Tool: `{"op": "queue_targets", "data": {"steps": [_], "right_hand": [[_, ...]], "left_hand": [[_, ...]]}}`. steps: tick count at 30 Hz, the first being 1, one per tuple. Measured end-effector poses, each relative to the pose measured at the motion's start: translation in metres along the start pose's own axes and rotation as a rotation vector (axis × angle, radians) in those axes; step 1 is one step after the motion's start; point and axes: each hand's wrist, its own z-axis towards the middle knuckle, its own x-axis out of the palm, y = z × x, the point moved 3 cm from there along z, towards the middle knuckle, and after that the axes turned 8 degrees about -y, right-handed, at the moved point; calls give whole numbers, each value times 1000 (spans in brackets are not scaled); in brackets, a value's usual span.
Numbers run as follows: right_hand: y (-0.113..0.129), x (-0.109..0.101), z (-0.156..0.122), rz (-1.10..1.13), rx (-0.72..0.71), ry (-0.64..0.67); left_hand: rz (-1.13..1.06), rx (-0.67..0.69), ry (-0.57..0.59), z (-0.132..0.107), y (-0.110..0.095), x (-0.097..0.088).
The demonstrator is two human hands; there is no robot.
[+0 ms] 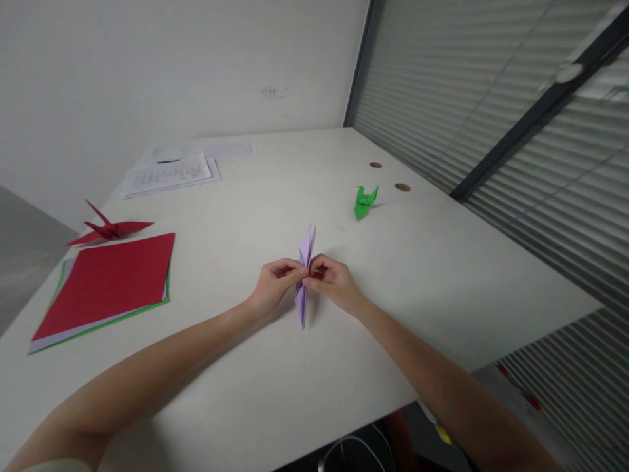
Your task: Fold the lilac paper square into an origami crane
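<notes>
A folded piece of purple origami paper (pixel 305 247) stands on edge between my hands, long and narrow, with pointed ends toward and away from me. My left hand (pixel 276 283) pinches its middle from the left, thumb and forefinger closed on it. From the right, my right hand (pixel 336 280) grips the same middle part, its fingertips meeting the left ones. The fingers hide the centre folds. Beyond my right hand sits a green paper crane (pixel 362 203).
To the left lies a stack of square paper, red sheet (pixel 113 278) on top. Behind it rests a red paper crane (pixel 111 229). Written papers (pixel 170 176) with a pen lie at the back left. Two round holes (pixel 403 187) pierce the white table (pixel 236 393) near the blinds (pixel 442 98).
</notes>
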Motion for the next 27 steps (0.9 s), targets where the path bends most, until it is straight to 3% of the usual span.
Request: {"op": "queue_targets", "data": {"steps": [11,27], "right_hand": [[-3,-10,4,-32,33,-98],[-1,-11,3,-79,26,-139]], "left_hand": [[143,189,-129,2,-1,-8],[75,88,-99,-4,-4,-1]]}}
